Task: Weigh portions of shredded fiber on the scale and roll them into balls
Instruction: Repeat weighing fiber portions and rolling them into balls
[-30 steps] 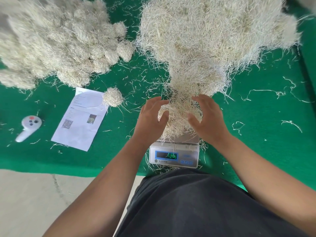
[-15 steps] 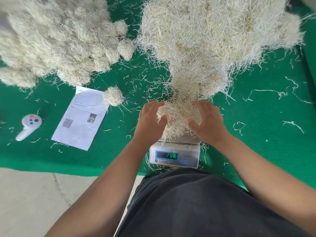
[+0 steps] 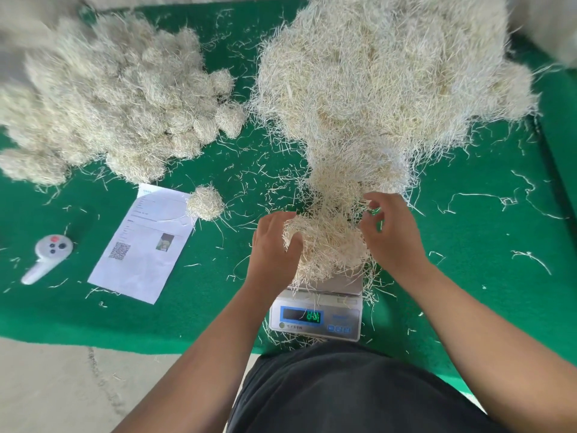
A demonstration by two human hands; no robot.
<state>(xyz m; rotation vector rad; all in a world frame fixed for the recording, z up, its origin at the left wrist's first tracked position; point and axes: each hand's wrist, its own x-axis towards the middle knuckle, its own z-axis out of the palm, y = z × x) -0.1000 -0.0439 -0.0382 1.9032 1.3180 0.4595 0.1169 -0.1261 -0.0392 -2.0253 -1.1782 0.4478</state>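
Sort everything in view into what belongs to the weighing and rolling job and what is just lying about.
Job: portion of fiber on the scale, left hand, right hand, loose fiber heap, pile of finished balls, single ball.
Lying about: printed sheet, white remote.

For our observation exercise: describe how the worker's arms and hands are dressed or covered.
Both forearms are bare to the frame edge, with no sleeves visible. The left hand and right hand wear no gloves, and no rings, watch or bands show. A dark garment covers the lap below.
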